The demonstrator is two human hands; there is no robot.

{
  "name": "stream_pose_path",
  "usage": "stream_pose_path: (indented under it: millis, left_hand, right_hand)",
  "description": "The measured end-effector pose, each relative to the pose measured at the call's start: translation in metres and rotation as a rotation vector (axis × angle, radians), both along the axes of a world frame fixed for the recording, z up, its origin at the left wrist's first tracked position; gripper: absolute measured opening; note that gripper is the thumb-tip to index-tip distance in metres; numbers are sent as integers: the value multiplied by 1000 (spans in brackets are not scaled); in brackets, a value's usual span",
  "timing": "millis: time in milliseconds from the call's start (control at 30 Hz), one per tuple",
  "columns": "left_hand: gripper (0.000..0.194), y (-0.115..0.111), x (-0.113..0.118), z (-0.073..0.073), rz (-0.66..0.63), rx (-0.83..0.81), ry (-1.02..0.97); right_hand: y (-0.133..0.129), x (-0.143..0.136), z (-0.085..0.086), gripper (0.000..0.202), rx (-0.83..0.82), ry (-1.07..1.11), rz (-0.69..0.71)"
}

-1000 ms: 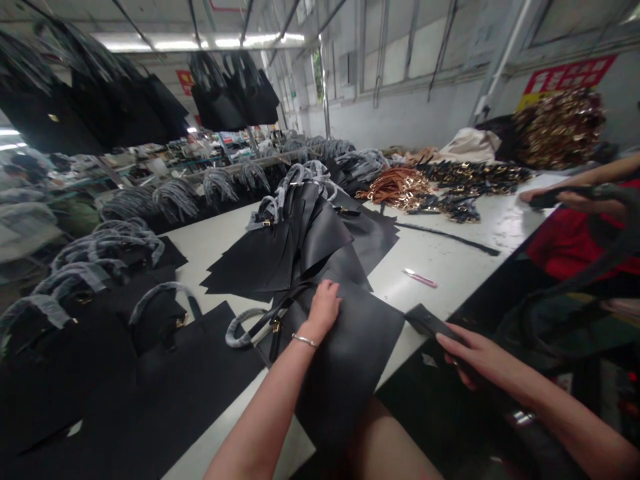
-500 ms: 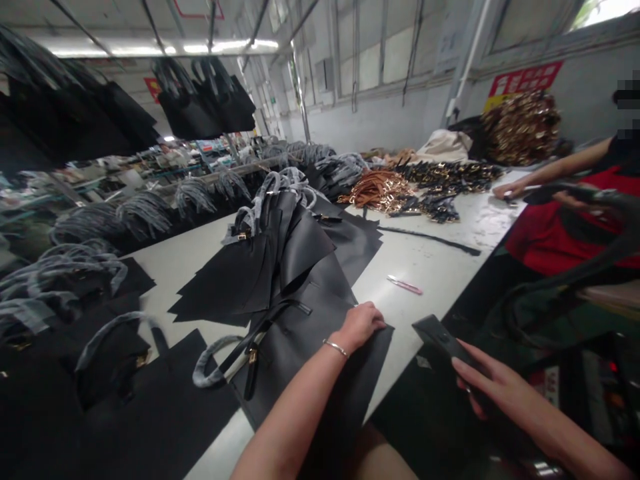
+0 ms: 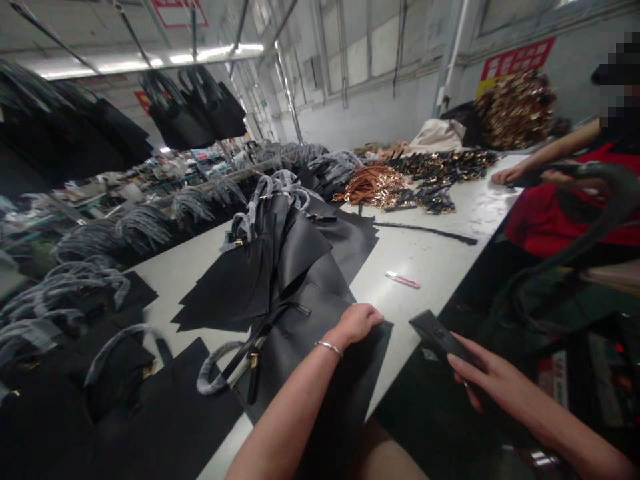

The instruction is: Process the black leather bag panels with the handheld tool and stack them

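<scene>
My left hand, with a silver bangle at its wrist, lies on the far right corner of a black leather bag panel, fingers curled closed over its edge. A wrapped grey handle and a black strap with a gold buckle are attached to this panel. Off the table's right edge, my right hand is closed around a long, flat black piece; its exact kind is not clear. Pink-handled thread snips lie on the table beyond my hands.
Black bag panels are fanned out ahead, and more with wrapped handles lie at left. Brown straps and black buckled straps are heaped at the back. A co-worker in a red apron works at right. Bags hang overhead.
The view has shifted slightly. Both hands keep about the same places, the left on the panel corner and the right around the black piece.
</scene>
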State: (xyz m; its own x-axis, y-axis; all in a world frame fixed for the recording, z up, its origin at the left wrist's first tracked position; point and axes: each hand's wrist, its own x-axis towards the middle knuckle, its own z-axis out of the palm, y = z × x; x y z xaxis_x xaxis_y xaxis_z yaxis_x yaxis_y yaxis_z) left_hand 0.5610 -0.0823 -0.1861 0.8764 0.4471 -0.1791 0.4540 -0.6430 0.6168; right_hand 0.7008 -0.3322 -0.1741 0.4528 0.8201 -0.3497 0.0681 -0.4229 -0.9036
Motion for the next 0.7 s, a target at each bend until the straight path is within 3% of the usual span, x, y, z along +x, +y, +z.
stream_pose_path:
  millis: [100,233,300,433,600,700]
  left_hand:
    - [29,-2,-8,-3,18,-78,-103]
    - [12,-13,-35,-12,227,131,-284]
    - [10,-20,-48,-17,224,243,-308]
    - [18,-29,-57,-25,200,304,-308]
    - [19,-27,-53,-27,174,317,-259]
    - [19,-27,-55,-25,159,328,-255]
  right_hand:
    - [7,-4,9,72,-4,7,51]
    - [24,-7,21,70,-78,36,176]
    - [34,-5,26,63,-116,39,259]
    - [55,2,38,48,-209,55,372]
    - [89,0,52,49,-325,73,387]
    - [111,-3,53,48,-283,27,337]
